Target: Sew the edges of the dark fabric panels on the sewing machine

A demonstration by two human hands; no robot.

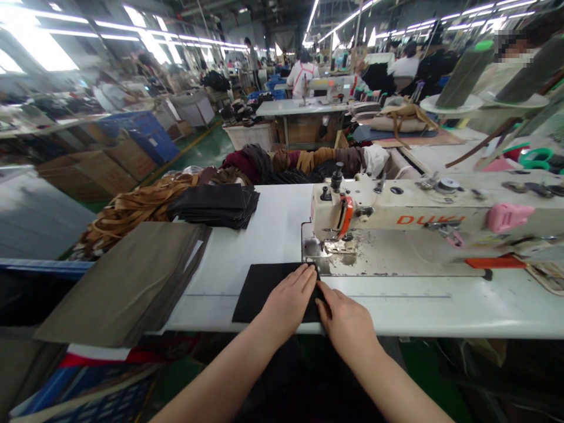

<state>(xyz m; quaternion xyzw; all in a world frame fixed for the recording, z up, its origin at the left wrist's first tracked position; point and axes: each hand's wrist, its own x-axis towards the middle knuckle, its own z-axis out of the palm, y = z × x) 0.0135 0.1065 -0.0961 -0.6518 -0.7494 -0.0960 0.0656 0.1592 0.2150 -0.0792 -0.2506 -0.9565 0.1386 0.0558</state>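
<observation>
A black rectangular fabric piece [259, 288] lies flat on the white sewing table, just in front of the sewing machine [374, 211]. My left hand [291, 294] rests flat on its right part, fingers stretched toward the needle area. At the piece's right edge, my right hand [346, 317] has its index finger and thumb closed on the border. The presser foot and needle area [332, 244] stand just beyond my fingertips. What lies under my left palm is hidden.
A stack of black pieces [215, 205] sits at the table's back left, with a grey-brown fabric stack [118, 282] nearer me. Tan straps [136, 205] pile up beyond. Thread cones [465, 76] stand at the right. A person [303, 73] sits at another machine ahead.
</observation>
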